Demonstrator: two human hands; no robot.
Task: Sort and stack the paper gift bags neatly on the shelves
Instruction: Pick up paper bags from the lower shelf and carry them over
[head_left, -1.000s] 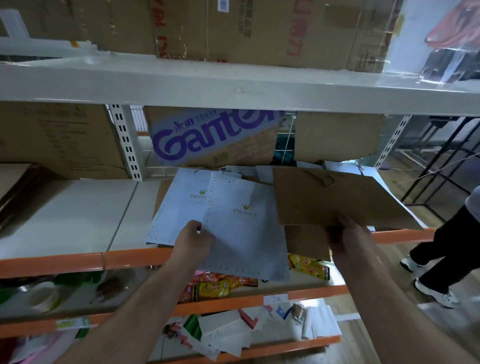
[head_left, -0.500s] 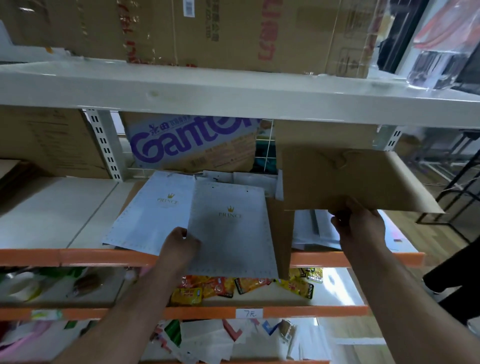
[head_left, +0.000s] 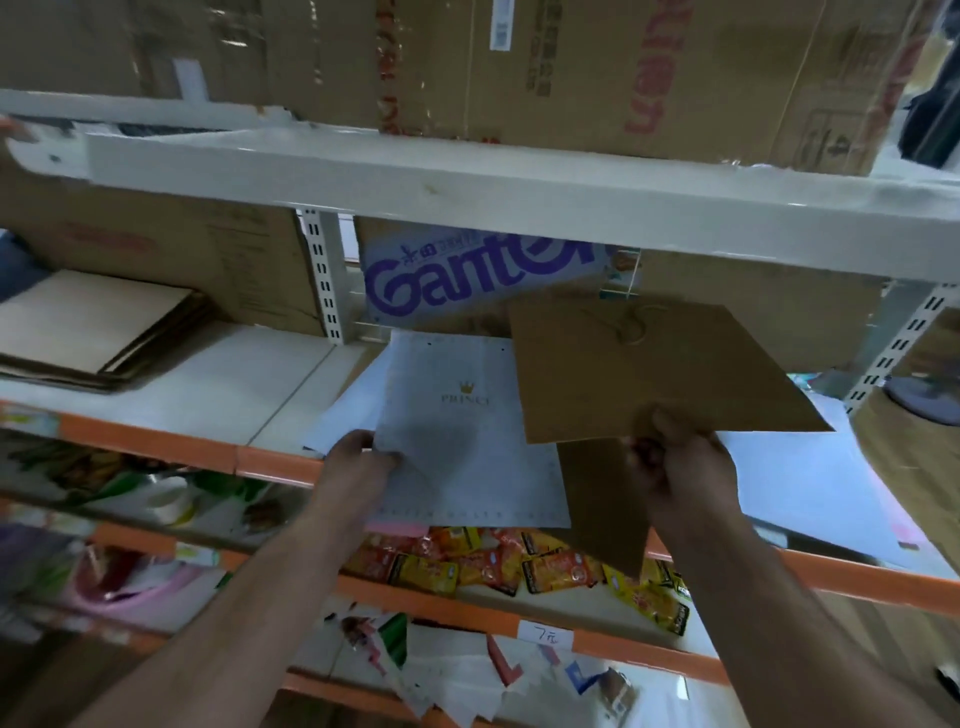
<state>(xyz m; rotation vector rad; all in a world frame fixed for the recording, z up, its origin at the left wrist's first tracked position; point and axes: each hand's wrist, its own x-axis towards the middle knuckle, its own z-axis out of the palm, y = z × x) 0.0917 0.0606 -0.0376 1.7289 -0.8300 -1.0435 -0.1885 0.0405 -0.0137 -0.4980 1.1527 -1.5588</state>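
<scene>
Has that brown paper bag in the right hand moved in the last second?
Yes. The brown paper bag, pinched by the right hand, has risen off the pile. Its top edge now overlaps the purple-lettered box; earlier it lay below that box.

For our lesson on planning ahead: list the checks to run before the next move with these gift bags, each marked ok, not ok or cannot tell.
1. Right hand grips the brown bag: ok.
2. Left hand grips the white PRINCE bag: ok.
3. Brown stack on the shelf ready to receive: ok.
4. Second brown bag lies within the shelf: not ok, overhangs.
5. Right hand holds just one bag: cannot tell.
</scene>
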